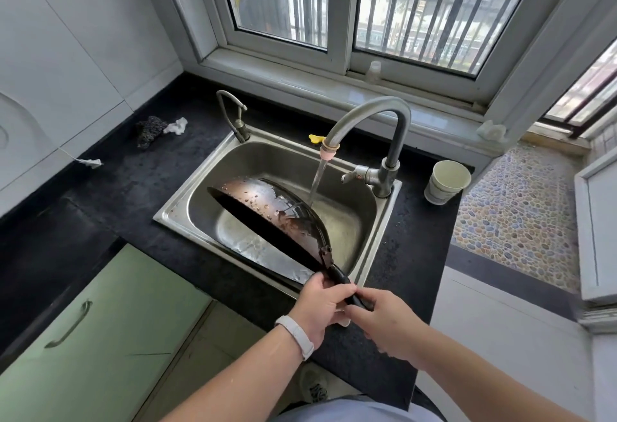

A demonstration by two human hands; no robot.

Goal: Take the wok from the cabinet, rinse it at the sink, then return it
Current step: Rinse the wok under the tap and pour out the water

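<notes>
The dark wok (pixel 270 211) is tipped on its side over the steel sink (pixel 173 213), its wet, rust-stained underside facing up and away from me. Its black handle points toward me over the sink's front rim. My left hand (pixel 319 304), with a white wristband, grips the handle near the rivets. My right hand (pixel 384 319) holds the handle's end just behind it. Water runs from the curved tap (pixel 374 114) into the basin just past the wok's far side.
A paper cup (pixel 445 181) stands right of the tap base. A dark scourer (pixel 148 129) and crumpled tissue (pixel 177 126) lie on the black counter (pixel 110 194) at the left. A small second spout (pixel 230 111) rises at the sink's back left. A green cabinet door (pixel 100 328) is below.
</notes>
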